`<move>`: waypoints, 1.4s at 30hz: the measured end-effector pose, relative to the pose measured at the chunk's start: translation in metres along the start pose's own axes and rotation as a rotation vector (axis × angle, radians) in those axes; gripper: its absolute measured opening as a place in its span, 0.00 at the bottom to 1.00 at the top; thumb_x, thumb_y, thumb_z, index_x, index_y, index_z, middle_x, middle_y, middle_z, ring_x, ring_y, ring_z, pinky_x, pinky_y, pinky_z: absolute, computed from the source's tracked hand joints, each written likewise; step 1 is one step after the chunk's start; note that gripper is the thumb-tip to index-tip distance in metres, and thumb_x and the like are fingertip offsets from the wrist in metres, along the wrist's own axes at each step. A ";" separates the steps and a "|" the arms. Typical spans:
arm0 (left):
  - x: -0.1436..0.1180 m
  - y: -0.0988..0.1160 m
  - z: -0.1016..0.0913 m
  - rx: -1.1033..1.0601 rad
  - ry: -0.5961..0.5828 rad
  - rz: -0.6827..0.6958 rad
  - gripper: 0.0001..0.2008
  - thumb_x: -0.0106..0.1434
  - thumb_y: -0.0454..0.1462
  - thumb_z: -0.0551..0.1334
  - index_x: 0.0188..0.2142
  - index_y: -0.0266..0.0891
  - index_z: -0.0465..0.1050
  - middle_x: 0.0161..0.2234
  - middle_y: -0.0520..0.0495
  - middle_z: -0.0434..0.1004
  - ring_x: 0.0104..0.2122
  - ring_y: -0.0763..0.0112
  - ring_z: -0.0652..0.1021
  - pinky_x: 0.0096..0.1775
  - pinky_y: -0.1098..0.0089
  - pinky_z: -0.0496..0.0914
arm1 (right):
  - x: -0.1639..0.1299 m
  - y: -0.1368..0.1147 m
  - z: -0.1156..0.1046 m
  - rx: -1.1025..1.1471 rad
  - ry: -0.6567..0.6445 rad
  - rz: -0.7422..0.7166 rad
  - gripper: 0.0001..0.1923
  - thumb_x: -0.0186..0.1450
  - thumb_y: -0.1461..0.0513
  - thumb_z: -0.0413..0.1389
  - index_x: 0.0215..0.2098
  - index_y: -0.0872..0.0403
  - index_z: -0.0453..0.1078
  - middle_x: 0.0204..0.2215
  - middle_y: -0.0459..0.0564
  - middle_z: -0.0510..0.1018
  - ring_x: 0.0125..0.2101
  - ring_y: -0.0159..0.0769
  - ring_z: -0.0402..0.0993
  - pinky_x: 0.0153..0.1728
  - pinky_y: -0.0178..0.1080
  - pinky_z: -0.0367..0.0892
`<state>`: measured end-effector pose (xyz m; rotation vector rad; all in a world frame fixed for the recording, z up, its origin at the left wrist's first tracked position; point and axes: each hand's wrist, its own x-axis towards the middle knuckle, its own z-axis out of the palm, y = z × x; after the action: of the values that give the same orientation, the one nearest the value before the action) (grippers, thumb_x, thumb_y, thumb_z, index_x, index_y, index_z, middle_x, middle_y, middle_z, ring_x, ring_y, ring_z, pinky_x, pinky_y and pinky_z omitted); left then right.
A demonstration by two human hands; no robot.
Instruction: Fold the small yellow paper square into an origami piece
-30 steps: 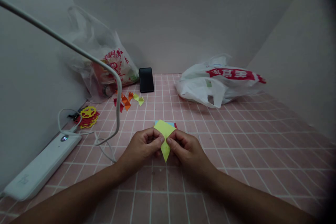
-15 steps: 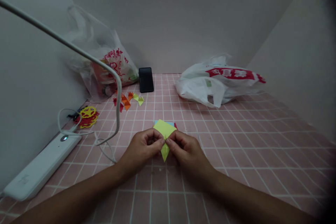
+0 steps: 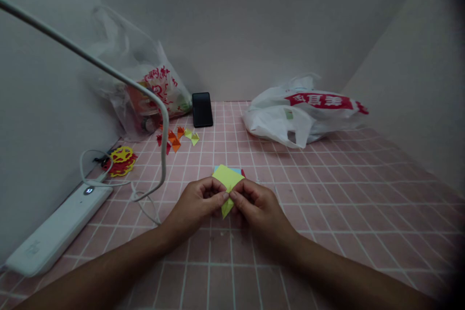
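Note:
Between my two hands is a folded yellow sheet of origami paper (image 3: 226, 176), its wide part away from me and a narrow point hanging toward me. My left hand (image 3: 201, 202) pinches its left side between thumb and finger. On the right side, my right hand (image 3: 259, 204) pinches it in the same way, and the thumbs almost meet at the middle. Just behind the yellow paper, edges of blue paper (image 3: 238, 171) and red paper (image 3: 243, 173) show on the table; the rest of them is hidden.
Small folded red, orange and yellow paper pieces (image 3: 175, 142) lie left of centre, near a black phone (image 3: 202, 109). Plastic bags stand at back left (image 3: 160, 87) and back right (image 3: 276, 118). A white power strip (image 3: 60, 230), a looping cable (image 3: 164, 145) and yellow-red cutouts (image 3: 121, 161) occupy the left.
The paper's lower point has swung slightly to the left and appears shorter. Both hands keep their pinch in nearly the same place.

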<state>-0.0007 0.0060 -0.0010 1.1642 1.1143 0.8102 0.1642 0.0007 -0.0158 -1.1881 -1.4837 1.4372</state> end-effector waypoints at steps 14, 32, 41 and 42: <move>0.002 0.001 -0.003 0.013 -0.003 -0.041 0.12 0.52 0.42 0.66 0.25 0.36 0.69 0.22 0.52 0.72 0.23 0.75 0.70 0.29 0.72 0.63 | -0.001 0.000 0.000 0.027 -0.029 -0.016 0.11 0.66 0.60 0.52 0.26 0.53 0.64 0.17 0.43 0.71 0.17 0.29 0.67 0.20 0.33 0.61; 0.001 -0.003 -0.002 0.040 -0.061 -0.160 0.10 0.49 0.40 0.66 0.25 0.37 0.68 0.20 0.56 0.66 0.19 0.78 0.65 0.24 0.75 0.57 | 0.004 -0.006 -0.004 0.046 -0.113 0.025 0.14 0.64 0.56 0.55 0.24 0.53 0.62 0.14 0.41 0.68 0.15 0.28 0.63 0.17 0.32 0.56; 0.003 -0.003 -0.004 0.054 -0.074 -0.152 0.09 0.50 0.40 0.66 0.26 0.36 0.69 0.21 0.56 0.66 0.19 0.78 0.64 0.24 0.74 0.56 | 0.007 -0.002 -0.007 0.144 -0.197 0.045 0.17 0.63 0.52 0.57 0.24 0.53 0.63 0.15 0.41 0.68 0.15 0.27 0.62 0.16 0.30 0.55; 0.003 -0.005 -0.005 0.056 -0.080 -0.152 0.09 0.50 0.40 0.66 0.26 0.36 0.70 0.21 0.56 0.67 0.19 0.78 0.64 0.24 0.74 0.56 | 0.006 -0.003 -0.007 0.137 -0.194 0.049 0.17 0.63 0.52 0.56 0.23 0.53 0.63 0.15 0.41 0.68 0.15 0.26 0.62 0.16 0.30 0.54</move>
<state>-0.0044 0.0091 -0.0066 1.1338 1.1502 0.6137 0.1687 0.0089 -0.0129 -1.0315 -1.4659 1.6993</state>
